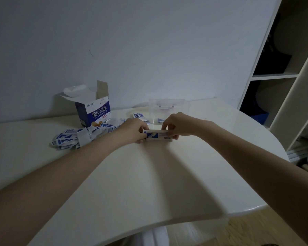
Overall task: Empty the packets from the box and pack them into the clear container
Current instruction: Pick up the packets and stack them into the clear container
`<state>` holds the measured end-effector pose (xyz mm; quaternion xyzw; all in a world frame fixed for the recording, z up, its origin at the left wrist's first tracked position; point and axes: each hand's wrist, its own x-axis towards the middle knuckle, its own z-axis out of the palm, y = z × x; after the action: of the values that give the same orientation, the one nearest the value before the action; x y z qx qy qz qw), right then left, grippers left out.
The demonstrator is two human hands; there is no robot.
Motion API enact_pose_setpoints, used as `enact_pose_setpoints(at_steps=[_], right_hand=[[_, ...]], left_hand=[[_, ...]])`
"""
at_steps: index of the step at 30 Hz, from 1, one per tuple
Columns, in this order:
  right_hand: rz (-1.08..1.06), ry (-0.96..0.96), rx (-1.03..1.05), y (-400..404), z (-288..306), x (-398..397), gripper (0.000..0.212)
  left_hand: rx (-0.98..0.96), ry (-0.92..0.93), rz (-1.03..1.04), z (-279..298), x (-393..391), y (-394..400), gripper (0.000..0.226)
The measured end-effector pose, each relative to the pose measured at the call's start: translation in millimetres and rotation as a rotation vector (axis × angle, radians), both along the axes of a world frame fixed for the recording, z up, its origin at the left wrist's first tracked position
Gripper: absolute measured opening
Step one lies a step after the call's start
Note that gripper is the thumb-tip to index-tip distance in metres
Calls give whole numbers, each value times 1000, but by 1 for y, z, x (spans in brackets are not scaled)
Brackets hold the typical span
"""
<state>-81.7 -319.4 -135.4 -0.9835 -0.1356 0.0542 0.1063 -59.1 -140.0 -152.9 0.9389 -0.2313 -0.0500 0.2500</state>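
Blue-and-white packets (157,136) sit stacked between my left hand (134,129) and right hand (178,125), both pinching its ends on the tabletop (149,174); I'd square the edges before lifting to the clear container (167,110) just beyond.

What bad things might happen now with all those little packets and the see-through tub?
1. Both hands, left hand and right hand, pinch a small stack of blue-and-white packets only at its ends; the middle might slip out and scatter.
2. The loose pile of blue-and-white packets sits beside the left forearm, which might sweep some along the white table.
3. The clear plastic container looks light; pushing the stack in might shove it.
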Motion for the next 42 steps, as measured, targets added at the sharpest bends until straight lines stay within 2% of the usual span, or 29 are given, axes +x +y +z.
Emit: enact_pose_setpoints(at_steps=[2,4,8,11,13,18,20,23,27,31,34,38,42], right_hand=[[16,-36,-47,1,7,0,20],[4,-144,-55,-1,24,4,22],[-100,-358,178,-15,66,22,18],[-212,-420,280,-25,76,45,14],[-261,-371,263,-32,74,60,12],[-319,-19,274,-41,59,87,8],[-283,78,221,-42,54,95,14],[-248,148,68,-40,48,100,11],[-244,219,-136,-35,43,105,25],[-264,309,-200,-31,42,108,21],[-261,298,-294,-29,40,112,24],[-267,297,-349,-28,36,115,28],[-268,274,-344,-26,36,113,26]], left_hand=[[23,-35,-20,10,2,0,26],[-34,-103,-10,26,10,-2,29],[-250,-226,76,63,33,-15,28],[-318,-264,123,76,51,-32,28],[-243,-247,131,78,63,-45,26],[213,-126,27,68,83,-73,28],[373,-110,1,60,89,-81,35],[539,-99,3,51,94,-91,39],[450,121,13,45,96,-101,36],[364,300,13,47,91,-104,41],[382,269,6,46,90,-103,51],[426,175,-32,41,96,-100,29],[423,142,-39,40,95,-100,30]])
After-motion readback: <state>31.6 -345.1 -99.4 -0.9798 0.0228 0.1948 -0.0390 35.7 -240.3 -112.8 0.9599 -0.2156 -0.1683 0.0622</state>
